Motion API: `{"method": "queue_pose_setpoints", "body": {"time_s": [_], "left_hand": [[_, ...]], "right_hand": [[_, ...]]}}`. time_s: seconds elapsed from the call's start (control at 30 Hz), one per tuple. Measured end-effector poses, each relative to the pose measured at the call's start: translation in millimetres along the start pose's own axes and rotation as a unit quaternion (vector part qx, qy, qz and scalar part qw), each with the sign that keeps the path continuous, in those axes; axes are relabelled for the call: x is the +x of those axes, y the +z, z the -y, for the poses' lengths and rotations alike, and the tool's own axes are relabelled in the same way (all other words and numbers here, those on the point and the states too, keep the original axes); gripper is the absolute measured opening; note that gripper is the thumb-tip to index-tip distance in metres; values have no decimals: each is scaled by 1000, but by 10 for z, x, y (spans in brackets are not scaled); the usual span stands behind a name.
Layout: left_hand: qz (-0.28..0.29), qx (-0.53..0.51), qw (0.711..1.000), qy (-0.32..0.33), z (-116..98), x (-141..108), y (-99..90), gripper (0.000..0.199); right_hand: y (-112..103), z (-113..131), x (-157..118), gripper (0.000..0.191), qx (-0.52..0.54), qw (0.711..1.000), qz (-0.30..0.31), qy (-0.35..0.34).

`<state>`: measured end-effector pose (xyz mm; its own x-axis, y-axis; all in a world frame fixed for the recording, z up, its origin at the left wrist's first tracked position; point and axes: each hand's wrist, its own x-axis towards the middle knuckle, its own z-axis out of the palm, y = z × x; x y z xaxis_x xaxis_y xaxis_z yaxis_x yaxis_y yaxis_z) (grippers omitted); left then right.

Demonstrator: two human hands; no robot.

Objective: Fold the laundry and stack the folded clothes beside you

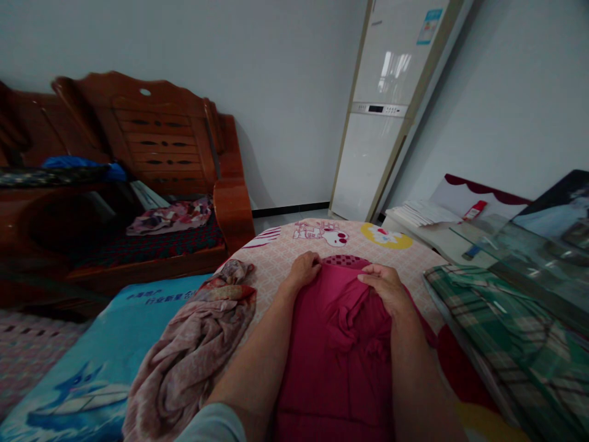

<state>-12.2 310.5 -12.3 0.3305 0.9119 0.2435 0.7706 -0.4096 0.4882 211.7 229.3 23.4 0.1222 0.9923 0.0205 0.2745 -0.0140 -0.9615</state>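
Note:
A magenta garment (340, 368), with gathered ruffles near its right side, lies spread over the patterned cloth in front of me. My left hand (304, 270) is closed on its far left corner, fingertips pinching the edge. At the far right side, my right hand (385, 287) pinches the same garment between thumb and fingers. Just beyond the far edge, a dark-checked pink patch (344, 261) shows between my hands. To the left of my left arm lies a crumpled dusty-pink cloth (184, 356).
The garment rests on a pale pink cartoon-print cover (276, 252). Folded green plaid cloth (510, 313) lies at the right, near a glass shelf (497, 245). At the left are a blue printed mat (110, 344) and a wooden chair (161, 135). A tall white cabinet air conditioner (368, 159) stands behind.

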Motion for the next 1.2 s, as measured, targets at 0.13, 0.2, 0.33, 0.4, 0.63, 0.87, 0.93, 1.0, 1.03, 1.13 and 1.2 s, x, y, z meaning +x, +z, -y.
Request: {"method": "queue_pose_setpoints", "body": {"time_s": [0.13, 0.2, 0.33, 0.4, 0.63, 0.87, 0.93, 1.0, 1.03, 1.13, 1.2], "left_hand": [[-13, 18, 999, -27, -51, -17, 26, 14], [-20, 27, 999, -40, -79, -28, 42, 12], [-27, 35, 998, -53, -99, -37, 55, 10], [-18, 35, 998, -52, -96, -45, 42, 8], [21, 20, 999, 15, -231, -146, -145, 13], [51, -34, 993, 97, -535, -365, 15, 29], [50, -58, 989, 128, -548, -441, 141, 31], [38, -84, 984, 156, -524, -502, 245, 32], [31, -93, 981, 166, -505, -523, 280, 32], [25, -95, 978, 187, -455, -548, 324, 33], [33, -81, 977, 194, -446, -537, 325, 33]], "right_hand": [[33, -171, 58, 3, -215, 973, -85, 6], [54, -241, 56, 5, -349, 930, -114, -10], [68, -144, 0, 6, -462, 874, -151, -17], [58, 48, -28, 14, -459, 871, -175, -30], [44, 692, -227, 21, -324, 932, -97, -130], [117, 286, -820, 15, -291, 950, 33, -110], [157, 118, -931, 15, -272, 954, 40, -116], [199, -15, -981, 15, -231, 966, 48, -109], [219, -66, -987, 14, -212, 971, 51, -101], [264, -156, -958, 16, -182, 978, 59, -78], [277, -178, -927, 17, -163, 983, 65, -63]]}}
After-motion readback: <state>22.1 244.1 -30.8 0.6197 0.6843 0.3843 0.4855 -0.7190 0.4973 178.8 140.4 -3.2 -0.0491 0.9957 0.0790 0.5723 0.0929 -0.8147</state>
